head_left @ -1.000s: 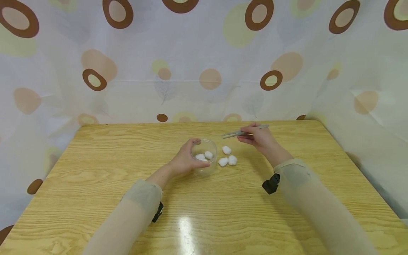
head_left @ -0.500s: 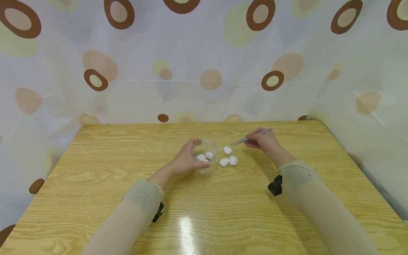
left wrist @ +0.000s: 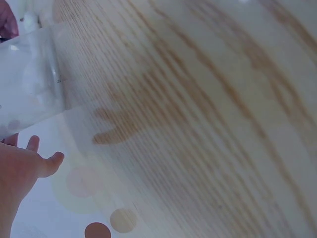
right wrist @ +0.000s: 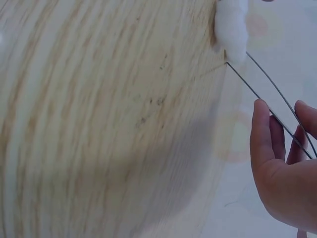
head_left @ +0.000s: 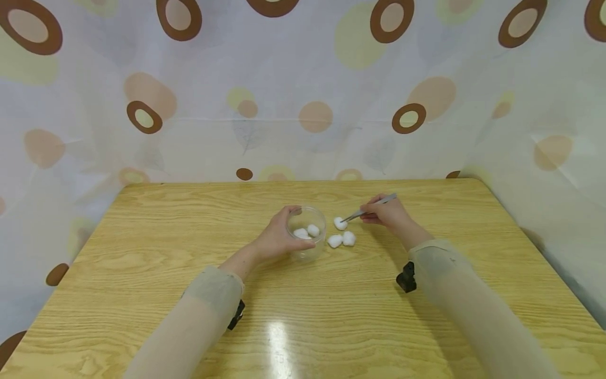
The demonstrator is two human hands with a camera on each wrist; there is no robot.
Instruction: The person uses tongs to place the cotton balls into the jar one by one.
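Cotton ball point(head_left: 339, 223) lies just right of the clear jar point(head_left: 307, 238) gripped by the left hand point(head_left: 276, 238); right hand point(head_left: 387, 213) pinches tweezers point(head_left: 369, 207), their tips meeting it from the right.

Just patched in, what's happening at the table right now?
A person's left hand grips a clear plastic cup standing on the wooden table; two cotton balls lie inside it. The right hand holds metal tweezers, their tips at one cotton ball lying on the table beside the cup. Two more loose balls sit just in front of that one.
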